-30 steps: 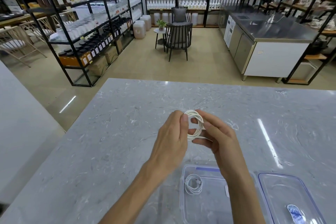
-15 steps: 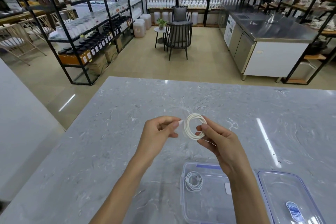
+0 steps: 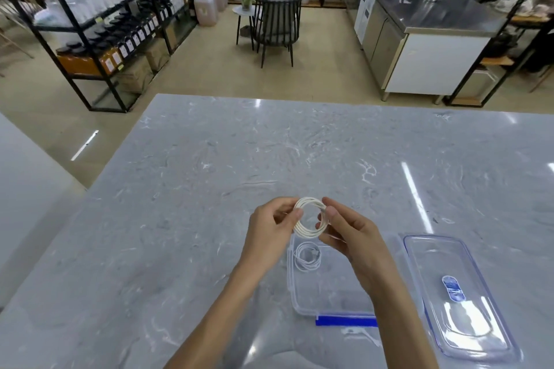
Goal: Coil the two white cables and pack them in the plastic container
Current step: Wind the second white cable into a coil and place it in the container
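A white cable (image 3: 310, 217) wound into a round coil hangs in the air above the table, just past the far end of the container. My left hand (image 3: 271, 234) pinches its left side and my right hand (image 3: 349, 237) pinches its right side. Below them stands a clear plastic container (image 3: 329, 305) with a blue clip on its near edge. A second coiled white cable (image 3: 306, 256) lies inside it, in the far left corner. My right forearm hides part of the container.
The container's clear lid (image 3: 455, 293) lies upside down to the right, with a blue label on it. All of this rests on a grey marble table (image 3: 186, 219). Beyond the table's far edge are shelving racks, a chair (image 3: 277, 24) and a steel counter (image 3: 419, 39).
My left hand came off the coil, then returned to pinch its left side. The coil now faces me as an open ring and sits closer to the container.
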### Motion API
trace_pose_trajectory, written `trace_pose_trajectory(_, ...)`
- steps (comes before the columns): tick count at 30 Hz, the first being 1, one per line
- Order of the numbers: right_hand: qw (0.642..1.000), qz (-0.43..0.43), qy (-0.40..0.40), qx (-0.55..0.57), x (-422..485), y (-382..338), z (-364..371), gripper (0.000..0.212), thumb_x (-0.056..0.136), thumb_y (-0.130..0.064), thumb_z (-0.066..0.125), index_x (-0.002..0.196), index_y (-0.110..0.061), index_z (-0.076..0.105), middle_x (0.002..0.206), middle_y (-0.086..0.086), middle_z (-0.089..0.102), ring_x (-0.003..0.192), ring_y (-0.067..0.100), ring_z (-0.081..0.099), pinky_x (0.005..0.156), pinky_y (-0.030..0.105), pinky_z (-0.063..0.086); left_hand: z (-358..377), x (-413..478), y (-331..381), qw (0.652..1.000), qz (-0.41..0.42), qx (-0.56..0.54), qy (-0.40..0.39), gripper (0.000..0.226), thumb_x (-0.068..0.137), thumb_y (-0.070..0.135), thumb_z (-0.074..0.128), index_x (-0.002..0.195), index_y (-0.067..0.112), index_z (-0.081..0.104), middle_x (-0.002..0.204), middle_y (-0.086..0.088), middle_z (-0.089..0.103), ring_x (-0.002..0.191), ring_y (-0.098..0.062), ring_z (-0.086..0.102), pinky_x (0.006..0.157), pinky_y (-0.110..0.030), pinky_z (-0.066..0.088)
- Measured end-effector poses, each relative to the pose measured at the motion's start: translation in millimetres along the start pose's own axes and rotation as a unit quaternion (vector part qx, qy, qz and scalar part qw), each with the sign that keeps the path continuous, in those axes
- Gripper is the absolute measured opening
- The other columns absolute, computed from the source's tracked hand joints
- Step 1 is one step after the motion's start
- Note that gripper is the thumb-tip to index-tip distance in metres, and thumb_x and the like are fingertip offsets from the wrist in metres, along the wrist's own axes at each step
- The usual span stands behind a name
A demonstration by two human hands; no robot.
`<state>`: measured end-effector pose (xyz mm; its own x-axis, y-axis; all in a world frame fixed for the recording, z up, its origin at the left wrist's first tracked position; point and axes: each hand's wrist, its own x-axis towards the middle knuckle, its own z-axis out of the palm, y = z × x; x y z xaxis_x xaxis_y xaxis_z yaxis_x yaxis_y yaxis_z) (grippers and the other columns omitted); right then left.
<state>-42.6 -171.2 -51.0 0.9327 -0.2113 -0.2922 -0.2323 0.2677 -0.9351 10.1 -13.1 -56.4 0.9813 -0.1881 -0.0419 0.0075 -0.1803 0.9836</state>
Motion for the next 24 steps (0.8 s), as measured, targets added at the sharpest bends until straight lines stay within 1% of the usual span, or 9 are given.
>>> trace_pose_trajectory(3,1.0,0.015,0.007,0.022,-8,16,-1,0.026,0.092,-0.019,0.063,0.118,-0.02,0.07,0.105,0.017,0.074,0.1,0.028,0.072,0.08,0.029,0.06,7,-4,-11,1.0,-0.018,0.004,-0.003,0.016,0.09,0.011,0.067,0.103,0.016,0.075,0.093,0.002,0.077,0.087,-0.015,0.072,0.085,-0.047,0.058)
trace_pose_trajectory(5,0.999,0.018,0.038,0.035,-13,25,-3,0.024,0.093,-0.017,0.062,0.114,-0.018,0.073,0.099,0.02,0.073,0.091,0.025,0.073,0.074,0.025,0.06,12,-9,-21,0.999,-0.028,0.014,-0.017,0.018,0.091,0.011,0.066,0.105,0.016,0.075,0.095,0.002,0.077,0.088,-0.015,0.072,0.086,-0.047,0.058)
trace_pose_trajectory(10,0.996,0.023,0.089,0.011,-19,42,-13,0.02,0.093,-0.022,0.062,0.109,-0.019,0.074,0.082,0.005,0.077,0.08,0.016,0.075,0.068,0.022,0.059,26,-23,-39,0.997,-0.057,0.014,-0.041,0.018,0.092,0.011,0.065,0.107,0.016,0.075,0.094,0.001,0.077,0.086,-0.016,0.073,0.079,-0.041,0.061)
trace_pose_trajectory(12,0.993,0.021,0.112,-0.008,-21,50,-20,0.018,0.094,-0.021,0.061,0.104,-0.021,0.076,0.083,0.003,0.078,0.079,0.015,0.075,0.065,0.02,0.058,32,-27,-44,0.995,-0.073,0.027,-0.059,0.02,0.092,0.016,0.066,0.111,0.017,0.073,0.097,0.002,0.075,0.086,-0.015,0.072,0.071,-0.034,0.063)
trace_pose_trajectory(14,0.99,0.034,0.135,-0.025,-21,57,-28,0.018,0.093,-0.019,0.062,0.104,-0.023,0.076,0.086,0.003,0.078,0.082,0.016,0.074,0.065,0.02,0.058,37,-30,-50,0.992,-0.086,0.06,-0.074,0.025,0.093,0.021,0.065,0.117,0.017,0.07,0.104,0.002,0.072,0.089,-0.014,0.069,0.068,-0.025,0.061)
trace_pose_trajectory(17,0.985,0.057,0.157,-0.041,-17,67,-43,0.017,0.092,-0.014,0.064,0.101,-0.021,0.076,0.087,0.007,0.077,0.084,0.022,0.073,0.072,0.029,0.059,42,-29,-59,0.983,-0.037,0.175,-0.05,0.022,0.094,0.026,0.062,0.116,0.021,0.067,0.108,0.004,0.069,0.093,-0.009,0.062,0.076,-0.012,0.049)
trace_pose_trajectory(19,0.981,0.061,0.174,-0.058,-13,73,-55,0.014,0.091,-0.012,0.065,0.097,-0.019,0.075,0.085,0.01,0.077,0.084,0.025,0.072,0.074,0.034,0.059,40,-23,-64,0.964,0.003,0.265,-0.023,0.025,0.095,0.025,0.06,0.12,0.02,0.064,0.115,0.001,0.065,0.103,-0.015,0.054,0.086,-0.019,0.045)
trace_pose_trajectory(21,0.977,0.067,0.187,-0.076,-7,80,-70,0.012,0.09,-0.01,0.065,0.096,-0.017,0.072,0.087,0.013,0.075,0.085,0.027,0.071,0.074,0.035,0.059,37,-15,-74,0.944,0.015,0.328,-0.023,0.038,0.096,0.025,0.059,0.133,0.018,0.055,0.127,-0.005,0.057,0.116,-0.024,0.045,0.1,-0.03,0.037)
trace_pose_trajectory(24,0.971,0.085,0.19,-0.117,7,92,-89,0.01,0.09,-0.009,0.065,0.095,-0.016,0.071,0.089,0.012,0.075,0.085,0.028,0.07,0.073,0.035,0.059,36,-5,-86,0.951,-0.057,0.294,-0.075,0.053,0.1,0.025,0.05,0.149,0.021,0.031,0.147,-0.006,0.041,0.135,-0.024,0.035,0.109,-0.031,0.029)
